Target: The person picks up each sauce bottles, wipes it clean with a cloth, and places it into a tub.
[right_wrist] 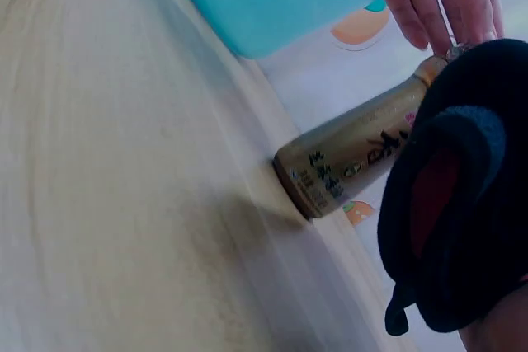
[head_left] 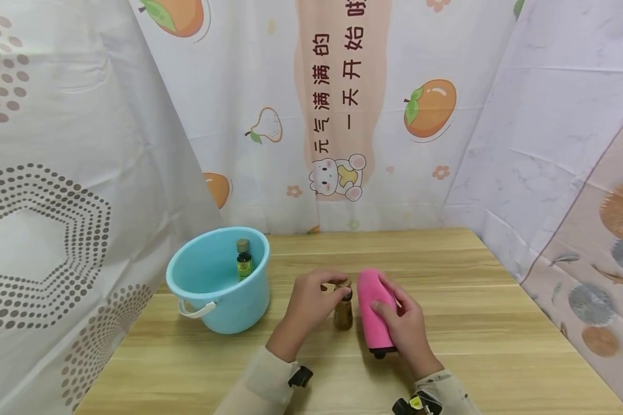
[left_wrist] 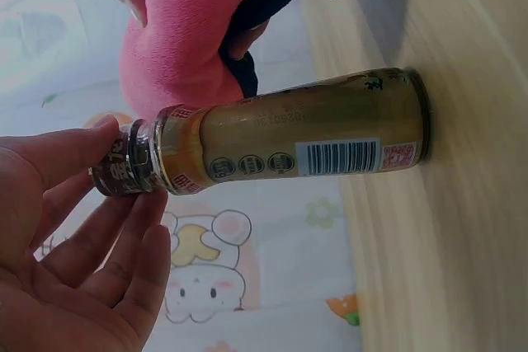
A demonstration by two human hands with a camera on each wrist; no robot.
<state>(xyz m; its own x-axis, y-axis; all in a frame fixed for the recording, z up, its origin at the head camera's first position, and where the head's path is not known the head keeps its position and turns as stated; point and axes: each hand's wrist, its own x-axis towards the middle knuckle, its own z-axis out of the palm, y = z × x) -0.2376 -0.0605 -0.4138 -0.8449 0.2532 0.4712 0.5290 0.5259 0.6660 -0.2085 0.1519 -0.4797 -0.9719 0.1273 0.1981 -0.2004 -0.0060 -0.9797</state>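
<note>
A small slim glass bottle (head_left: pixel 344 316) with a gold-brown label stands upright on the wooden table. My left hand (head_left: pixel 307 300) pinches its dark cap (left_wrist: pixel 120 166) between thumb and fingers. Beside it, my right hand (head_left: pixel 409 329) grips a soft pink fabric sleeve (head_left: pixel 370 302) with a black end and a small black loop. That black end (right_wrist: pixel 445 179) shows a rounded opening in the right wrist view. The sleeve is held upright, slightly tilted, just right of the bottle. Its inside is mostly hidden.
A light blue bucket (head_left: pixel 239 314) with a white handle (head_left: pixel 197 310) stands at the table's left. Inside it leans a dark bottle (head_left: pixel 244 262) with a gold cap and yellow-green label. Printed curtains (head_left: pixel 270 69) hang behind and along both sides of the table (head_left: pixel 477 323).
</note>
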